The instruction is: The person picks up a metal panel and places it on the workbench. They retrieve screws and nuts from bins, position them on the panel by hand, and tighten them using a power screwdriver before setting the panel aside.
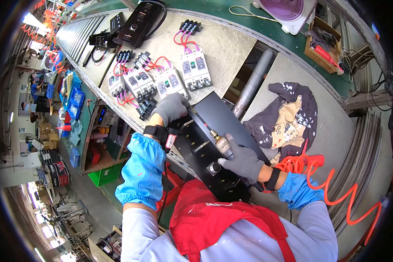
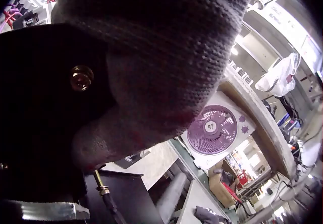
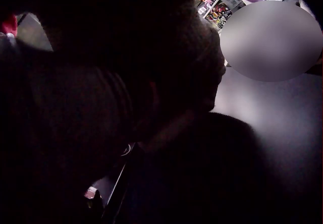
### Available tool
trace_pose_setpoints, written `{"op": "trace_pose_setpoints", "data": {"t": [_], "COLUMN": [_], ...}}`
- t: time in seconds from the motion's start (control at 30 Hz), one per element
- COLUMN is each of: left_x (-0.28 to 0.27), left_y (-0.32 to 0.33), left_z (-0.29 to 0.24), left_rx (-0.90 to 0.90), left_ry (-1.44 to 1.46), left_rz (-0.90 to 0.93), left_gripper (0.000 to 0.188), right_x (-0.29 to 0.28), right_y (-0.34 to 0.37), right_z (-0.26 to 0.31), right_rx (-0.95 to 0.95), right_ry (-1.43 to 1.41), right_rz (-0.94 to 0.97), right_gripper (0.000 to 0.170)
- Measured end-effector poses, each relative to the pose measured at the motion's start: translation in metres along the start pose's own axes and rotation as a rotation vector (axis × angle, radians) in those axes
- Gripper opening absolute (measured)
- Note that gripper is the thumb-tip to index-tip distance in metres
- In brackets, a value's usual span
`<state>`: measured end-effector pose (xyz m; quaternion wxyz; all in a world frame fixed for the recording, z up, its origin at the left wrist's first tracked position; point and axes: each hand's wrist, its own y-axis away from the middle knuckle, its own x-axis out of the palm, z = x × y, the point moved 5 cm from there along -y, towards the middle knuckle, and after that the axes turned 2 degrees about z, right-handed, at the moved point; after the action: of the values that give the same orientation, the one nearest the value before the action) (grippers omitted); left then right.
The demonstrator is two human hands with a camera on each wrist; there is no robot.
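In the head view a black metal box [image 1: 231,126] stands tilted against the person's front, its side with brass studs and a round connector [image 1: 214,168] facing them. The gloved left hand [image 1: 172,109] grips the box's far left corner. In the left wrist view its fingers curl over the dark panel beside a brass stud [image 2: 81,77], one fingertip close to the screwdriver's brass-coloured tip [image 2: 102,187]. The gloved right hand [image 1: 244,161] holds the screwdriver [image 1: 223,145] by its amber handle, with the shaft running along the box towards the left hand. The right wrist view is mostly dark.
Several white circuit breakers [image 1: 196,70] with red wires lie on the bench beyond the left hand. A black device [image 1: 139,26] is farther back. At right are a dark cloth [image 1: 288,115], a coiled orange hose [image 1: 336,198] and a metal roller [image 1: 253,83].
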<state>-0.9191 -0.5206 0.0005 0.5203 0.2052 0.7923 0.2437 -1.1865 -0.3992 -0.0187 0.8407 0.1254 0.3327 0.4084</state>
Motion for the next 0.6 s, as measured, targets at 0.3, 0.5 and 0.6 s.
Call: {"op": "trace_pose_setpoints", "data": {"t": [0.3, 0.5, 0.6], "left_x": [0.0009, 0.0011, 0.0013], "left_y": [-0.0020, 0.0002, -0.0005], "left_z": [0.0025, 0.0017, 0.0022], "left_rx": [0.000, 0.013, 0.025], "left_ry": [-0.001, -0.001, -0.016], "left_rz": [0.008, -0.002, -0.001], "left_gripper": [0.042, 0.041, 0.041], "right_x": [0.0013, 0.0043, 0.0046], "right_y": [-0.0015, -0.0032, -0.0032], "right_z": [0.0012, -0.0014, -0.0011], "right_rx": [0.014, 0.005, 0.000], "right_ry": [0.004, 0.006, 0.003], "right_rz": [0.007, -0.002, -0.001], "right_gripper": [0.092, 0.091, 0.091]}}
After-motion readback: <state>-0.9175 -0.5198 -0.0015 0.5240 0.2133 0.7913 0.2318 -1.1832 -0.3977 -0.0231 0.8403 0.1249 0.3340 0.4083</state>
